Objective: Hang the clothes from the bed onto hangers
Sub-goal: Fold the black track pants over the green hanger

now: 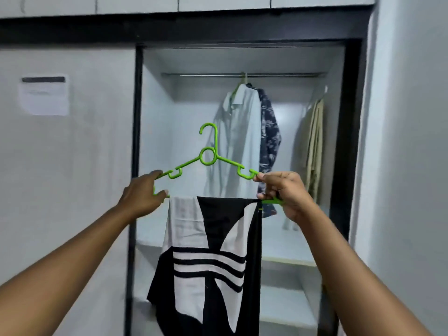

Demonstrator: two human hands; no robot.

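The left end of a bright green plastic hanger (207,155) is gripped by the fingers (155,175) of the left hand (141,197), which are curled round its corner, with the thumb laid against the lower bar. The right end is pinched between the thumb and the curled fingers (266,177) of the right hand (284,194). The hanger is held upright in the air, hook uppermost, before an open wardrobe. A black and white patterned cloth garment (213,251) is draped over the lower bar between the two hands and hangs straight down.

Inside the wardrobe a metal rail (206,74) is seen. From it are hung a pale white collared shirt (237,141) and, touching it on the right, a dark blue patterned shirt (269,141). A beige garment (315,146) is hung well apart at the far right. Pale shelves (288,261) are seen lower down. To the left, a white paper sheet (44,98) is stuck on the grey wardrobe door (72,178).
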